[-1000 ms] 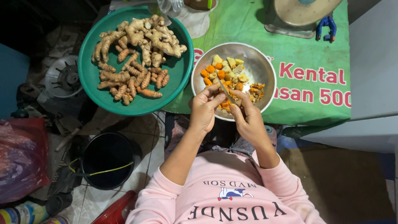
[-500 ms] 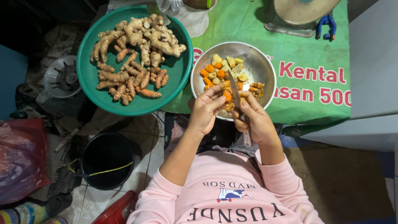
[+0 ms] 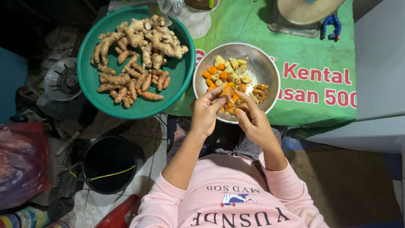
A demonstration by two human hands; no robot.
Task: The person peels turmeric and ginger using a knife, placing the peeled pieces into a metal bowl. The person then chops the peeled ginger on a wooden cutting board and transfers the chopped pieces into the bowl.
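Peeling orange root (image 3: 228,91), knife (image 3: 233,100) lower.

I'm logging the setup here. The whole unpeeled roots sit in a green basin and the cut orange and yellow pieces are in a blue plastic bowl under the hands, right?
Not quite. The head view shows the cut orange and yellow pieces in a shiny metal bowl, not a blue plastic one. The rest holds: whole unpeeled roots fill the green basin, and both hands work over the bowl's near rim.

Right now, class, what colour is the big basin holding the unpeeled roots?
Green. The round basin of roots shows plainly in the head view, upper left.
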